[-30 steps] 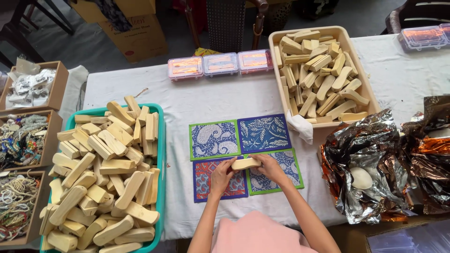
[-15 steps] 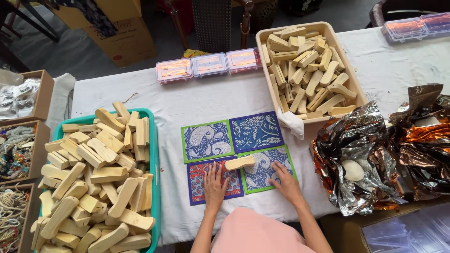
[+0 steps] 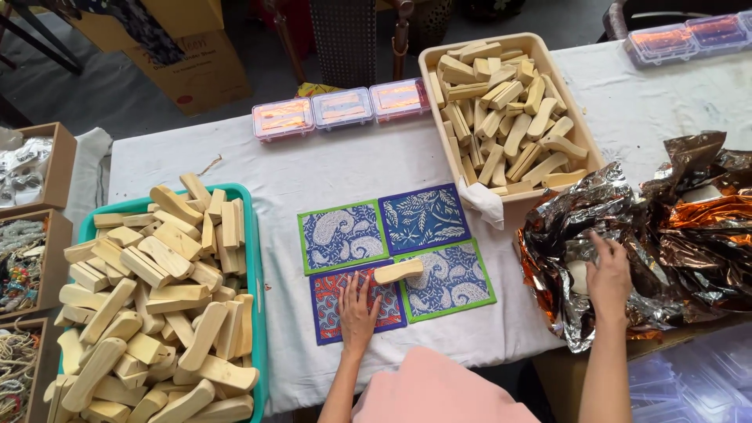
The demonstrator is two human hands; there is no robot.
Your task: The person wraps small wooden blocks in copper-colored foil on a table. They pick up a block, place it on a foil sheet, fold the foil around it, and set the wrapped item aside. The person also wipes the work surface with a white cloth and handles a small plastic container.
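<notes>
— Where is the wooden block (image 3: 398, 271) lying?

— On the patterned cloth mats (image 3: 395, 258), at the seam between the red mat and the lower blue one. Its long axis is running left to right, the right end tilting slightly away from the person.

— And the hands?

— The left hand (image 3: 359, 305) is pressing flat, fingers spread, on the red mat just below the block. The right hand (image 3: 608, 278) is reaching open into the crinkled foil (image 3: 666, 243), holding nothing I can see.

— How would the block handle?

— Probably light, stiff, smooth; gripping across its narrow middle looks easiest.

Pale wooden block (image 3: 398, 271) (lying flat) on patterned mats (image 3: 395, 252).
</notes>
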